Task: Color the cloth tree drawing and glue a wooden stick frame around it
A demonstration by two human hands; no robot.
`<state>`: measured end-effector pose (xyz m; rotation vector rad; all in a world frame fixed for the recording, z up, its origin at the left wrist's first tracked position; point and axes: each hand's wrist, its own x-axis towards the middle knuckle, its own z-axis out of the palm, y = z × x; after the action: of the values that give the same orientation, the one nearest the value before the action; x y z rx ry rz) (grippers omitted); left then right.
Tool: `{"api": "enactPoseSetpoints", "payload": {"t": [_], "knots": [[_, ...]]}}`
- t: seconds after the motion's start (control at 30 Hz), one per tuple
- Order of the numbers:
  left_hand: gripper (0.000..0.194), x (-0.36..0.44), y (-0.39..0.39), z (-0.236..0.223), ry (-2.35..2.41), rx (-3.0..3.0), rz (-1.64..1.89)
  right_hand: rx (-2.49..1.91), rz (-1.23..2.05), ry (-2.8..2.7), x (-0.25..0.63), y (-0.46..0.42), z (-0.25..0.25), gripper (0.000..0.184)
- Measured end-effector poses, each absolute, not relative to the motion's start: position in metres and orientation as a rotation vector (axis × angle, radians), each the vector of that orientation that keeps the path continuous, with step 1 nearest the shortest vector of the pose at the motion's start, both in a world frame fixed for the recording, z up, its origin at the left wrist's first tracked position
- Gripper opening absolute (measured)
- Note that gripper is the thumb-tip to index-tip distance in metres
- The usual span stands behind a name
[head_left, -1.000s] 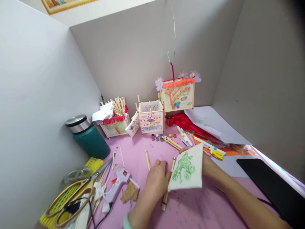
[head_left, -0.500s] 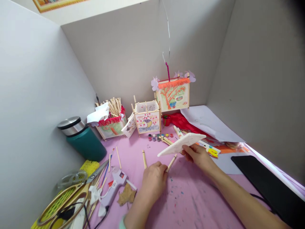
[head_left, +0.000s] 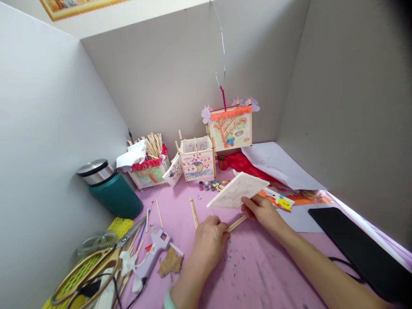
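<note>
My right hand [head_left: 264, 213] pinches a white square panel [head_left: 240, 191] by its near edge, thumb on top. Faint line drawing marks the panel's face, which is tilted up above the table. Lower and to the left, my left hand [head_left: 210, 238] is closed, with its back toward me. A wooden stick [head_left: 237, 223] comes out from its fingers toward my right hand. Beyond the knuckles, another wooden stick [head_left: 193, 213] points away; whether the left hand grips that one too is hidden.
Paper lanterns [head_left: 198, 165] stand at the back, and one lantern [head_left: 231, 128] hangs by a wire. To the left are a green bottle [head_left: 117, 195], scissors [head_left: 130, 234], a glue gun [head_left: 151, 255] and a dry leaf [head_left: 170, 262]. A black flat object [head_left: 357, 249] lies right.
My right hand has tipped the panel, so more of its drawn face shows. The stick from my left hand has swung lower toward the right. The view has shifted slightly.
</note>
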<state>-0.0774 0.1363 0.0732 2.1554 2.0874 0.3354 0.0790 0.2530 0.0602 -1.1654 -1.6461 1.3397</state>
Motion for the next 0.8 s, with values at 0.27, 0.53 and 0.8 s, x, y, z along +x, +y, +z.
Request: {"api": "enactPoseSetpoints", "payload": {"t": [0.27,0.53,0.8], "knots": [[0.017,-0.099,0.123,0.083,2.104,2.095,0.304,-1.170,1.265,-1.811,0.076,0.256,0.043,0.034],[0.011,-0.119,0.108,0.086,2.345,1.963,0.233,-1.151,1.193,-1.917,0.079,0.256,0.047,0.035],[0.016,-0.124,0.114,0.074,2.419,1.953,0.327,-1.084,1.064,-2.062,0.082,0.247,0.059,0.034]]}}
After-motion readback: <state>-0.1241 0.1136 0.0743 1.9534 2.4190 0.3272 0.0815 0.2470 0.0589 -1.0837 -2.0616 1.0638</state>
